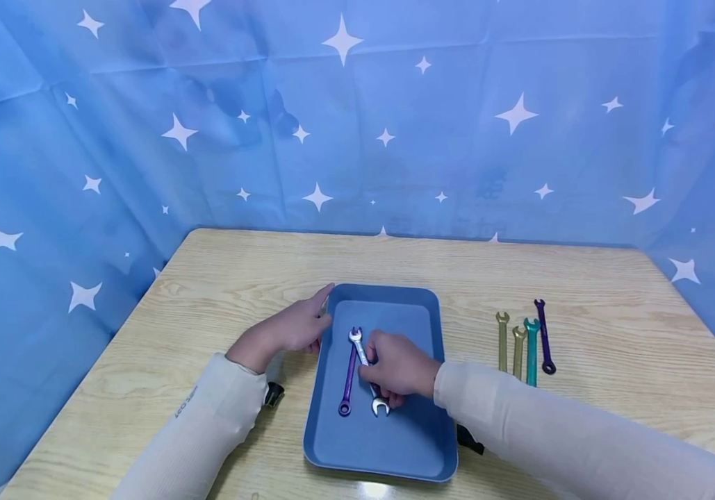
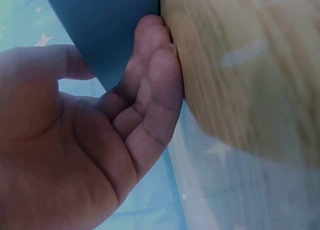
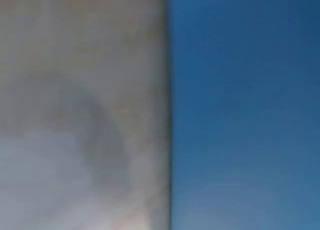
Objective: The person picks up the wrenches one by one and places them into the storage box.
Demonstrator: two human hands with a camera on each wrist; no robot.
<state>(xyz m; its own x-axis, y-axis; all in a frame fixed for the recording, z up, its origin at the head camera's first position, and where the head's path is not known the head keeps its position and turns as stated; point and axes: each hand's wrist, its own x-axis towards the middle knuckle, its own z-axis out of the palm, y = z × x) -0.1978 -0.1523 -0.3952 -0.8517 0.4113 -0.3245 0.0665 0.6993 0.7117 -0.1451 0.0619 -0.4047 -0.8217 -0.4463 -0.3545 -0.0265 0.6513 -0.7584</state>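
In the head view, a blue tray (image 1: 388, 444) lies on the table. My left hand (image 1: 291, 326) holds its left rim; in the left wrist view the thumb is on one side of the wall and curled fingers (image 2: 162, 84) are on the other. My right hand (image 1: 397, 364) reaches over the tray's right side and pinches a silver wrench (image 1: 356, 337) at mid-shaft. A purple wrench (image 1: 347, 382) lies in the tray just left of it, its upper end partly covered by the silver one. The right wrist view is blurred and shows neither fingers nor wrench.
Right of the tray lie two gold wrenches (image 1: 502, 340), a green wrench (image 1: 531, 351) and another purple wrench (image 1: 544, 337). My right sleeve covers some of their lower ends. A blue star-patterned curtain (image 1: 382, 167) hangs behind the wooden table (image 1: 257, 267).
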